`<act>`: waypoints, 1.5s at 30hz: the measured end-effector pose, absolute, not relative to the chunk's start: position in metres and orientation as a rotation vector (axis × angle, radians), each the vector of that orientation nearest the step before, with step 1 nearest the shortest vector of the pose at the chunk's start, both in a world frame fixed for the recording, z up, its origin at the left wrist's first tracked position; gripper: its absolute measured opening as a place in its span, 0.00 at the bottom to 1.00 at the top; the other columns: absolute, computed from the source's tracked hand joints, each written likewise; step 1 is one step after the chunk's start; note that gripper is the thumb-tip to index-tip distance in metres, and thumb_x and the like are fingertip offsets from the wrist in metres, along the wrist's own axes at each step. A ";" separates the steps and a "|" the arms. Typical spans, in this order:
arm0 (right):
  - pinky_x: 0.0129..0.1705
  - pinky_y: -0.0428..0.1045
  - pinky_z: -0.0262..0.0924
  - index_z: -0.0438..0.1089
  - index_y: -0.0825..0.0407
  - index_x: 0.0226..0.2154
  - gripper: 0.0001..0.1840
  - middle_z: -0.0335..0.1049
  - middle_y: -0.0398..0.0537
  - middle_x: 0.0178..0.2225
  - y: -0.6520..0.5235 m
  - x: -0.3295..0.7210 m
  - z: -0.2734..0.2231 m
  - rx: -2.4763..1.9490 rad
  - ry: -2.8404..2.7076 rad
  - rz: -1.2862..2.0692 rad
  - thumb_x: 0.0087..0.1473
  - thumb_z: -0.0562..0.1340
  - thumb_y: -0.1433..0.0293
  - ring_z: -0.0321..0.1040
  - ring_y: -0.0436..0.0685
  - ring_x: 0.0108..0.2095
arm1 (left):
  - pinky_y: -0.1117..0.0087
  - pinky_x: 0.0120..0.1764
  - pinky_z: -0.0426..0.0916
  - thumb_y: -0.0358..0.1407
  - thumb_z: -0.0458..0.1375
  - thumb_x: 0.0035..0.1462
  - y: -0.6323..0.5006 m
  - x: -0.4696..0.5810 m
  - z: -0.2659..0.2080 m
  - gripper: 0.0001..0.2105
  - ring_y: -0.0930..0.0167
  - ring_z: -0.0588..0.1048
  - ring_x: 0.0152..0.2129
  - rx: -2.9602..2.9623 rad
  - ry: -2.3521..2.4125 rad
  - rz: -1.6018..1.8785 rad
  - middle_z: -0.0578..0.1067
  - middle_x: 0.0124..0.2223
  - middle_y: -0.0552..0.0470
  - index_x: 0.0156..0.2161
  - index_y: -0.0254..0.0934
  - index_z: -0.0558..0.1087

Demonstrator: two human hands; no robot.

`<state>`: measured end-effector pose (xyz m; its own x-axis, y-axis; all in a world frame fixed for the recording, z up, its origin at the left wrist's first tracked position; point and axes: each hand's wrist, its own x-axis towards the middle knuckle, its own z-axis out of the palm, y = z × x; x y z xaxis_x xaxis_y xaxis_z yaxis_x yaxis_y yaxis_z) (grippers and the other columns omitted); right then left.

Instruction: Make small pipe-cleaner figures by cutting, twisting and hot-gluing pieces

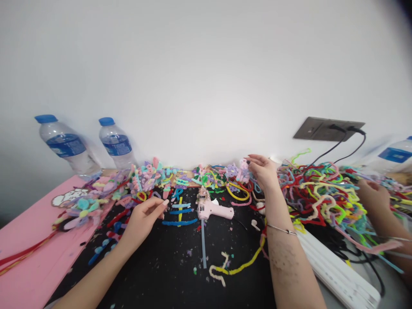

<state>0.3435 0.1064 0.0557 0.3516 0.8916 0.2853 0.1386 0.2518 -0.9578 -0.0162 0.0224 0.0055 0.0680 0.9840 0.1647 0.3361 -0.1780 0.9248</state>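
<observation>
My right hand (264, 171) reaches to the back of the black work surface, its fingers closed on a pale pink fuzzy pipe-cleaner piece (243, 171) near the wall. My left hand (148, 214) hovers over the surface with thumb and fingertips pinched together; whatever lies between them, if anything, is too small to make out. Just right of it lies a yellow pipe-cleaner strip (180, 207) crossed by several blue bars (180, 222). A pale pink glue gun (219, 210) rests in the middle, a translucent glue stick (204, 244) sticking out toward me.
Finished pipe-cleaner flowers (146, 177) line the back. Tangled pipe cleaners (334, 193) heap at right, beside another person's hand (373, 195). A white power strip (341, 270), a wall socket (328, 128), two water bottles (66, 146) and pink board (28, 240) surround the black surface (154, 274).
</observation>
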 end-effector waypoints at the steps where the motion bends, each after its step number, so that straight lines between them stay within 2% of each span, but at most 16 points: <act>1: 0.36 0.51 0.66 0.70 0.55 0.35 0.15 0.75 0.52 0.36 0.109 0.344 0.053 -1.247 -1.142 0.646 0.38 0.62 0.71 0.72 0.56 0.35 | 0.71 0.27 0.66 0.43 0.54 0.53 0.023 -0.017 0.004 0.13 0.69 0.70 0.21 1.610 1.338 1.119 0.69 0.21 0.53 0.25 0.36 0.70; 6: 0.50 0.55 0.60 0.70 0.56 0.35 0.14 0.73 0.55 0.41 0.117 0.348 0.045 -1.300 -1.193 0.477 0.41 0.59 0.73 0.68 0.58 0.44 | 0.71 0.27 0.68 0.43 0.53 0.53 0.025 -0.018 0.000 0.13 0.69 0.71 0.20 1.554 1.333 1.144 0.71 0.22 0.52 0.32 0.36 0.74; 9: 0.50 0.54 0.59 0.70 0.56 0.38 0.16 0.72 0.54 0.43 0.116 0.353 0.049 -1.344 -1.202 0.408 0.44 0.57 0.72 0.68 0.57 0.45 | 0.71 0.26 0.69 0.43 0.54 0.53 0.025 -0.017 0.002 0.14 0.69 0.70 0.20 1.586 1.343 1.166 0.72 0.22 0.51 0.34 0.35 0.75; 14: 0.35 0.49 0.66 0.72 0.57 0.36 0.14 0.75 0.53 0.34 0.107 0.355 0.063 -1.490 -1.251 0.452 0.47 0.55 0.69 0.72 0.56 0.34 | 0.72 0.25 0.68 0.42 0.61 0.44 0.024 -0.016 0.004 0.11 0.69 0.72 0.21 1.613 1.444 1.150 0.75 0.26 0.50 0.26 0.35 0.76; 17: 0.25 0.47 0.63 0.72 0.57 0.32 0.13 0.75 0.52 0.26 0.101 0.354 0.072 -1.622 -1.301 0.508 0.48 0.55 0.69 0.71 0.54 0.24 | 0.74 0.23 0.65 0.42 0.62 0.44 0.022 -0.016 0.004 0.12 0.70 0.70 0.20 1.649 1.481 1.127 0.72 0.21 0.52 0.19 0.36 0.70; 19: 0.22 0.46 0.59 0.72 0.57 0.29 0.10 0.72 0.49 0.19 0.098 0.354 0.075 -1.724 -1.349 0.515 0.44 0.57 0.72 0.67 0.53 0.18 | 0.74 0.23 0.63 0.43 0.59 0.47 0.021 -0.017 0.005 0.16 0.72 0.69 0.19 1.664 1.473 1.119 0.69 0.19 0.54 0.17 0.36 0.65; 22: 0.24 0.47 0.55 0.72 0.55 0.20 0.04 0.67 0.45 0.14 0.095 0.353 0.074 -1.843 -1.415 0.465 0.34 0.62 0.76 0.64 0.53 0.18 | 0.74 0.24 0.64 0.43 0.54 0.53 0.021 -0.018 0.005 0.17 0.72 0.69 0.18 1.613 1.419 1.125 0.69 0.18 0.53 0.18 0.35 0.67; 25: 0.24 0.46 0.52 0.70 0.53 0.13 0.06 0.63 0.41 0.12 0.096 0.349 0.068 -1.899 -1.452 0.443 0.26 0.65 0.79 0.62 0.53 0.20 | 0.74 0.24 0.65 0.42 0.54 0.53 0.023 -0.018 0.004 0.15 0.71 0.70 0.18 1.570 1.379 1.124 0.70 0.19 0.52 0.21 0.35 0.71; 28: 0.23 0.46 0.49 0.67 0.53 0.11 0.09 0.60 0.39 0.11 0.097 0.345 0.066 -1.888 -1.463 0.492 0.25 0.64 0.81 0.58 0.50 0.18 | 0.74 0.24 0.65 0.42 0.54 0.52 0.023 -0.018 0.003 0.14 0.71 0.70 0.18 1.560 1.379 1.101 0.71 0.20 0.52 0.21 0.35 0.71; 35: 0.20 0.43 0.52 0.68 0.53 0.20 0.06 0.66 0.39 0.15 0.091 0.350 0.072 -1.628 -1.345 0.778 0.31 0.64 0.75 0.60 0.48 0.17 | 0.73 0.25 0.64 0.44 0.51 0.54 0.022 -0.017 0.006 0.16 0.70 0.70 0.19 1.606 1.377 1.029 0.70 0.20 0.52 0.22 0.36 0.70; 38: 0.22 0.43 0.57 0.66 0.52 0.25 0.11 0.67 0.38 0.17 0.093 0.350 0.068 -1.484 -1.175 0.843 0.33 0.65 0.70 0.62 0.48 0.18 | 0.73 0.26 0.64 0.44 0.51 0.54 0.022 -0.017 0.006 0.17 0.70 0.70 0.20 1.600 1.354 1.019 0.69 0.20 0.53 0.22 0.36 0.69; 41: 0.28 0.45 0.63 0.63 0.51 0.27 0.17 0.66 0.37 0.18 0.095 0.348 0.062 -1.347 -1.009 0.890 0.32 0.67 0.66 0.65 0.48 0.21 | 0.72 0.26 0.64 0.45 0.51 0.54 0.024 -0.018 0.004 0.17 0.70 0.70 0.19 1.586 1.365 1.012 0.69 0.20 0.53 0.22 0.36 0.70; 45: 0.33 0.48 0.67 0.63 0.51 0.26 0.21 0.68 0.39 0.20 0.090 0.344 0.054 -1.237 -0.876 0.971 0.27 0.71 0.65 0.69 0.51 0.24 | 0.69 0.34 0.67 0.46 0.51 0.54 0.027 -0.020 0.001 0.16 0.68 0.72 0.22 1.571 1.431 1.020 0.71 0.19 0.54 0.30 0.36 0.74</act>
